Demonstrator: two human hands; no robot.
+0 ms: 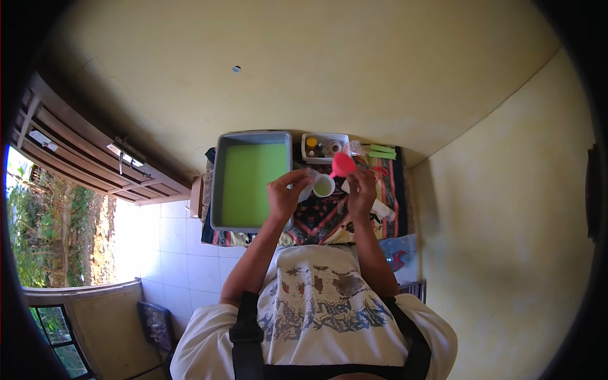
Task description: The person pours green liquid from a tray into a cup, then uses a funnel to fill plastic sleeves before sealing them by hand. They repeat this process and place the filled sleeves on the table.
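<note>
My right hand (361, 195) pinches a bright pink funnel (344, 164), its narrow spout pointing down and left, close by a small white cup (330, 192). Pale green liquid (323, 185) shows inside the cup. Left of the cup, my left hand (284, 192) has thumb and fingers pinched together on a piece of translucent plastic (306, 191), which lies against the cup's side in this view. A grey tray (217, 190) full of green liquid (250, 187) stands beside my left hand.
A white box (305, 156) with a yellow-capped bottle (311, 143) and other small items stands at the back. Light green strips (382, 152) lie right of it. A patterned cloth (316, 231) covers the table, against a wall (354, 76).
</note>
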